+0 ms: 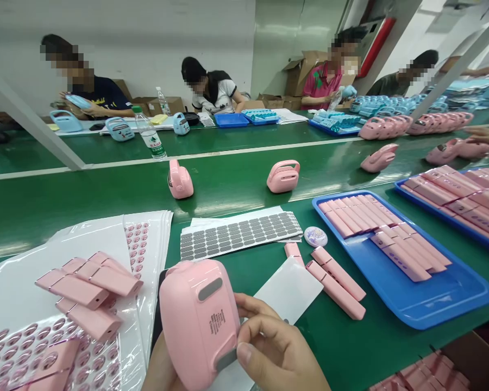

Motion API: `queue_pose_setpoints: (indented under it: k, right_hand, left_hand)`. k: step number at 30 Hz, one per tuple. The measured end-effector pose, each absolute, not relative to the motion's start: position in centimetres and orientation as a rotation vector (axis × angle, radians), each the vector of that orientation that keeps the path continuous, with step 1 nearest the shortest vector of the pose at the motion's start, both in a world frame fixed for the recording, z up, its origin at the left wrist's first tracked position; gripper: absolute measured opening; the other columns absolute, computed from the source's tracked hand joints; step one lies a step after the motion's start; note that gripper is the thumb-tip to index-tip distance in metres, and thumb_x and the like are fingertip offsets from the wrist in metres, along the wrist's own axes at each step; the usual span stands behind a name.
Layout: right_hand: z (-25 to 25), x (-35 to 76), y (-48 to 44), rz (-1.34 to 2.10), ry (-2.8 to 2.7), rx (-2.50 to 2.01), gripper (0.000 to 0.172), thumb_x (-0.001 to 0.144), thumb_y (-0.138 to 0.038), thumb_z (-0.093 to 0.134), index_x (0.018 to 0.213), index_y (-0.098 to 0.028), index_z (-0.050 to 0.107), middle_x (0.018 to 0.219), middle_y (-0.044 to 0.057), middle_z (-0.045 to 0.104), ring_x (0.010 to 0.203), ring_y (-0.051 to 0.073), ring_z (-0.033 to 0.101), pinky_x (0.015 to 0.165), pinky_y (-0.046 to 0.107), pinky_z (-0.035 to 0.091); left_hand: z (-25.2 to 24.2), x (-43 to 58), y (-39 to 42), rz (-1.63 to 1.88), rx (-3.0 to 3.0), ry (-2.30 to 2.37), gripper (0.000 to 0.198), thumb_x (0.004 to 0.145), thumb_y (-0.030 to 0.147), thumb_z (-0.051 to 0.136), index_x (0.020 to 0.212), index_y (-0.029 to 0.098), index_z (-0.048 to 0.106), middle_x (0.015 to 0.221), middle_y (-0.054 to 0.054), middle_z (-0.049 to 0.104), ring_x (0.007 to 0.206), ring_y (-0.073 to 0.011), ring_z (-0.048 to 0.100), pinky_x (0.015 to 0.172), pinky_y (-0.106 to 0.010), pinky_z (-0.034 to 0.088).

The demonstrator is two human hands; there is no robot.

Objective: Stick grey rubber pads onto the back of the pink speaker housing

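Observation:
A pink rounded plastic device (183, 320) is in my left hand (161, 361), whose fingers are mostly hidden behind it. Its underside faces me, with a grey oval pad (210, 290) near the top and printed text in the middle. At the lower edge lies a second grey pad (227, 359). My right hand (279, 345) has thumb and index finger closed at the end of that pad, against the device. Beyond the device lies a sheet of grey oval stickers (240, 233). A white backing paper (289, 288) rests behind my right hand.
Pink bars lie on sticker sheets (93, 231) at left and in a blue tray (444, 298) at right. Loose pink bars (336, 288) lie beside the tray. Pink devices (283, 176) stand on the green belt (228, 168). Several co-workers (218, 92) sit opposite, near a water bottle (150, 136).

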State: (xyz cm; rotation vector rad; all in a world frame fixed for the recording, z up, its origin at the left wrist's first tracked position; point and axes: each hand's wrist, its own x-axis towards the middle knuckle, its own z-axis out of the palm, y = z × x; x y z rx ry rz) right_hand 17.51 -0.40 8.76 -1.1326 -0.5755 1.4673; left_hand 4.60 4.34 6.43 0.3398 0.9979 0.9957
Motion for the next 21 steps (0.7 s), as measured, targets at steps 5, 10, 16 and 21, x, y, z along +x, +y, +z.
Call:
queue_pose_setpoints:
  k: [5, 10, 16, 21]
  right_hand:
    - [8.7, 17.4, -0.2, 1.424, -0.579, -1.135, 0.017, 0.064, -0.037, 0.074, 0.062, -0.021, 0.069, 0.119, 0.010, 0.057, 0.100, 0.027, 0.058, 0.085, 0.038, 0.046]
    - [8.7, 17.1, -0.2, 1.408, -0.561, -1.161, 0.015, 0.064, -0.035, 0.074, 0.062, -0.021, 0.068, 0.118, 0.011, 0.057, 0.099, 0.026, 0.059, 0.085, 0.037, 0.046]
    - [8.9, 16.8, -0.3, 1.366, -0.589, -1.241, 0.015, 0.066, -0.036, 0.071, 0.063, -0.022, 0.066, 0.119, 0.010, 0.058, 0.109, 0.030, 0.054, 0.084, 0.038, 0.046]
    - [9.1, 16.7, -0.3, 1.294, -0.639, -1.401, 0.011, 0.064, -0.033, 0.069, 0.062, -0.023, 0.065, 0.119, 0.010, 0.060, 0.107, 0.033, 0.055, 0.081, 0.042, 0.046]
  left_hand:
    - [6.9, 5.0, 4.8, 1.079, 0.131, 1.060, 0.056, 0.057, 0.011, 0.071, 0.112, 0.019, 0.060, 0.064, 0.001, 0.068, 0.050, -0.0141, 0.060, 0.042, -0.014, 0.047]
    - [7.2, 5.1, 5.3, 0.979, 0.141, 0.960, 0.048, 0.056, 0.011, 0.068, 0.104, 0.018, 0.064, 0.058, 0.001, 0.066, 0.054, -0.0163, 0.060, 0.045, -0.016, 0.048]
    - [8.9, 5.8, 5.1, 1.010, 0.226, 1.047, 0.044, 0.061, 0.014, 0.066, 0.104, 0.018, 0.064, 0.068, -0.003, 0.067, 0.053, -0.0150, 0.058, 0.048, -0.019, 0.050]
    - [7.8, 5.2, 5.1, 0.980, 0.340, 1.049, 0.047, 0.061, 0.026, 0.073, 0.106, 0.018, 0.062, 0.081, -0.006, 0.067, 0.079, -0.0234, 0.063, 0.057, -0.022, 0.053]
